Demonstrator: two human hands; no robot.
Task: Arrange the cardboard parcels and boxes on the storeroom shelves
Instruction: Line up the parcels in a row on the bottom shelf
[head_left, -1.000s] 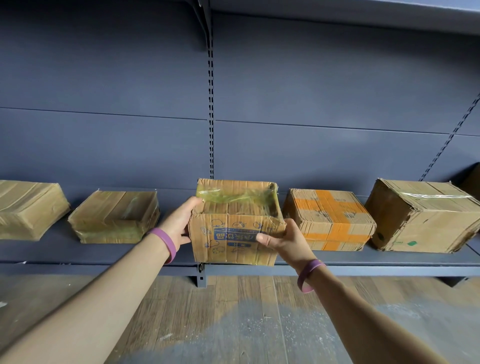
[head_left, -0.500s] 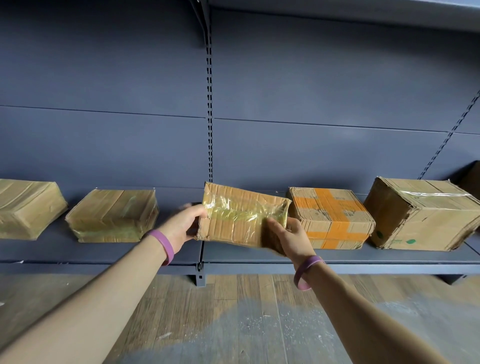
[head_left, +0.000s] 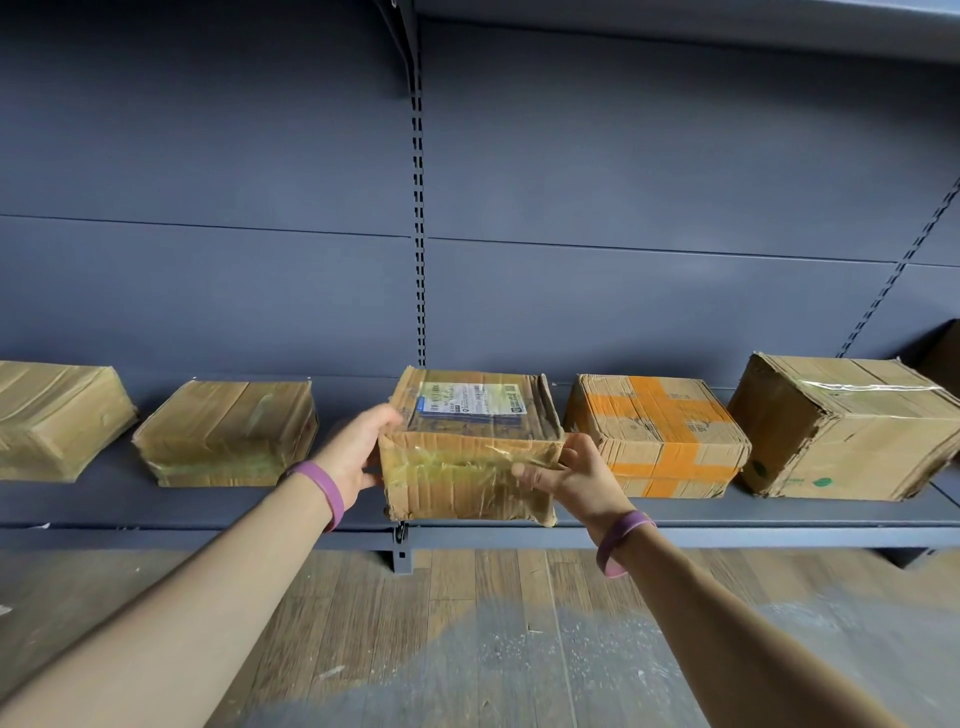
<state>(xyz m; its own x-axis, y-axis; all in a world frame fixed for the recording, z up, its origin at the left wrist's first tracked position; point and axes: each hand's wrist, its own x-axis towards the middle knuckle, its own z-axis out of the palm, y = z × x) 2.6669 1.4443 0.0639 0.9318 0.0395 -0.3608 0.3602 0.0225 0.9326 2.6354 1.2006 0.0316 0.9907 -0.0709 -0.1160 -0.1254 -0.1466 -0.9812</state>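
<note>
Gripping the labelled box (head_left: 470, 447) from both sides, the left hand (head_left: 358, 452) curls its fingers (head_left: 384, 415) round the box's left end, and the right hand (head_left: 576, 475) pinches the front right corner. This two-sided hold looks meant to keep the soft, crumpled cardboard square while it is lined up in the row. The labelled box sits directly below the slotted post (head_left: 418, 208), label facing up, its lower edge at the front lip of the shelf (head_left: 156, 506). Whether its full weight is down I cannot tell. The gap below the post seems the reason for this spot, since a box there evens out the row. Left of the post rest two tape-wrapped parcels, the near parcel (head_left: 228, 434) and the far parcel (head_left: 52, 415). Right of the post rest the orange-taped box (head_left: 654, 436), just beside the held one, and the big box (head_left: 841, 431) farther out. That makes five boxes plainly in view, four resting and one in hand. A brown shape farthest right of the post is too cut off to name. Each of the two wrists carries one of two purple wristbands (head_left: 324, 491).
</note>
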